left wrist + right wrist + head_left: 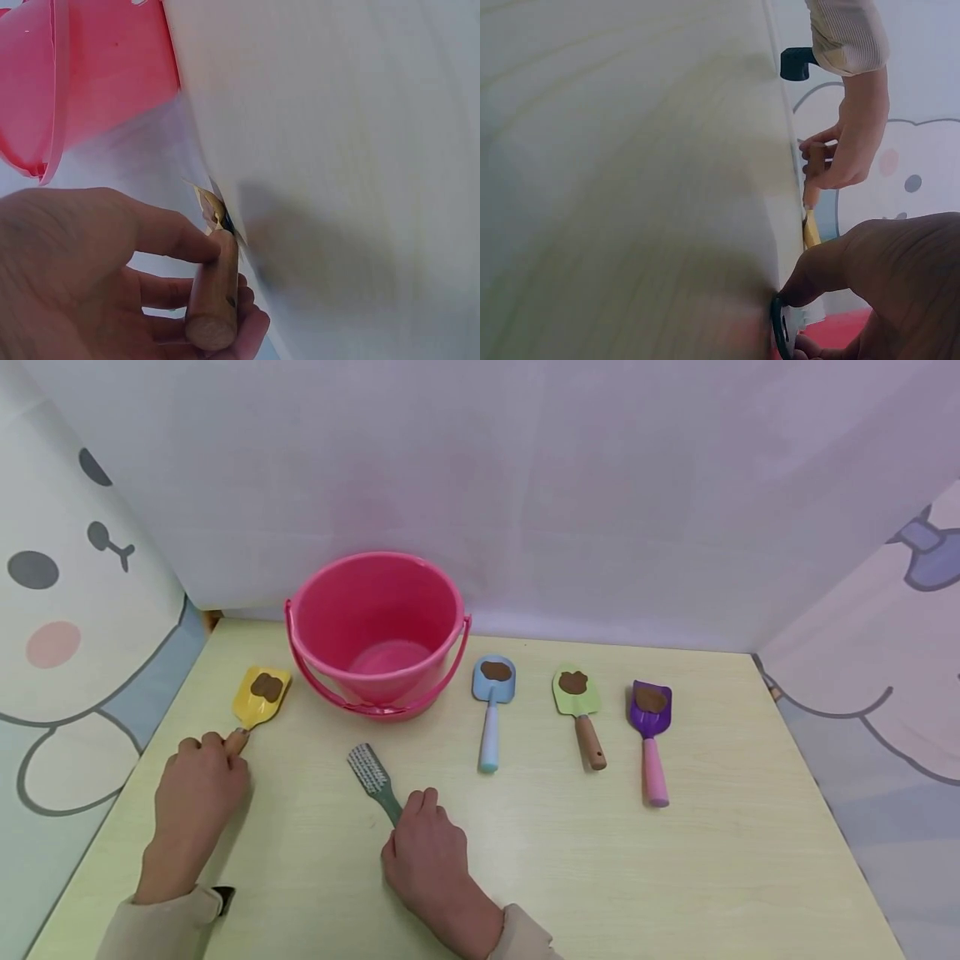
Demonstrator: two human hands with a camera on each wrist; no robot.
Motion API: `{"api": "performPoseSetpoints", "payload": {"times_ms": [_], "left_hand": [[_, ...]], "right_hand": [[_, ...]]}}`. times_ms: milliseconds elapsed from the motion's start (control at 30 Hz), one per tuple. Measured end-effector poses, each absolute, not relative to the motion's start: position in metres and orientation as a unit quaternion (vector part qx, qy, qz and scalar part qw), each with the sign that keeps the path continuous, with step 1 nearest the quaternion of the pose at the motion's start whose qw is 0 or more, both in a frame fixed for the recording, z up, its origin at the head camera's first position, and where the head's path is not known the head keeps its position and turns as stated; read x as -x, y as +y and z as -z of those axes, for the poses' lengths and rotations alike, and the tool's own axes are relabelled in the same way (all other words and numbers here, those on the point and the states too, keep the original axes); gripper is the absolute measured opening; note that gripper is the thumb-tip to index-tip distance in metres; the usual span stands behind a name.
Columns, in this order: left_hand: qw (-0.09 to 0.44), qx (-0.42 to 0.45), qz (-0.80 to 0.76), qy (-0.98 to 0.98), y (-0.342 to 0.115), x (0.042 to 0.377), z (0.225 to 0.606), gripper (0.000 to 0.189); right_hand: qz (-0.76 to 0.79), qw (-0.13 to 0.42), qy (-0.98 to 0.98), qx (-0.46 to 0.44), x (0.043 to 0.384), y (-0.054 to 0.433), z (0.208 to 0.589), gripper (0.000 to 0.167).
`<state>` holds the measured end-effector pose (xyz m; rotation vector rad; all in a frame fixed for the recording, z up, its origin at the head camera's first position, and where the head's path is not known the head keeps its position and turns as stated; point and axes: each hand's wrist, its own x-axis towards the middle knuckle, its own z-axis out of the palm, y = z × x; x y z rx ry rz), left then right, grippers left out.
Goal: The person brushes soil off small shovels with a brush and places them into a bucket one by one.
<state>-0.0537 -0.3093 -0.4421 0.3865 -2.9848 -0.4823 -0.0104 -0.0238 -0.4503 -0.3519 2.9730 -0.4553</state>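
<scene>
Beyond the brush point(376, 782) sits a bucket point(375, 602) — perhaps touching the curtain point(615, 527).

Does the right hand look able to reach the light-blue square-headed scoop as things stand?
Probably yes: nothing shows between the right hand and the blue scoop, but that hand grips a green brush with pale bristles it may need to release.
</scene>
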Motion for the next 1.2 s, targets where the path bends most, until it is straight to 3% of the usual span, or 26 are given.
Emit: {"api": "performPoseSetpoints", "payload": {"times_ms": [333, 567, 767, 967, 1200], "left_hand": [[0.052, -0.120, 0.157, -0.979, -0.3095, 0.0567, 0.4440, 0.024], [0.021, -0.141, 0.162, -0.976, -0.3087, 0.0606, 0.4413, 0.028], [0.006, -0.149, 0.158, -0.976, -0.3081, 0.0624, 0.4435, 0.033], [0.016, -0.153, 0.143, -0.978, -0.3074, 0.0631, 0.4436, 0.032], [0.046, -0.144, 0.133, -0.980, -0.3041, 0.0634, 0.4432, 0.035]], "right_hand": [[0.159, 0.053, 0.979, 0.117, 0.0106, -0.0241, 0.4509, 0.031], [0.166, 0.069, 0.974, 0.138, 0.0124, -0.0221, 0.4506, 0.032], [0.155, 0.042, 0.974, 0.161, 0.0105, -0.0221, 0.4499, 0.029], [0.143, 0.010, 0.974, 0.177, 0.0086, -0.0222, 0.4512, 0.023], [0.134, 0.011, 0.973, 0.188, 0.0087, -0.0223, 0.4499, 0.020]]}}
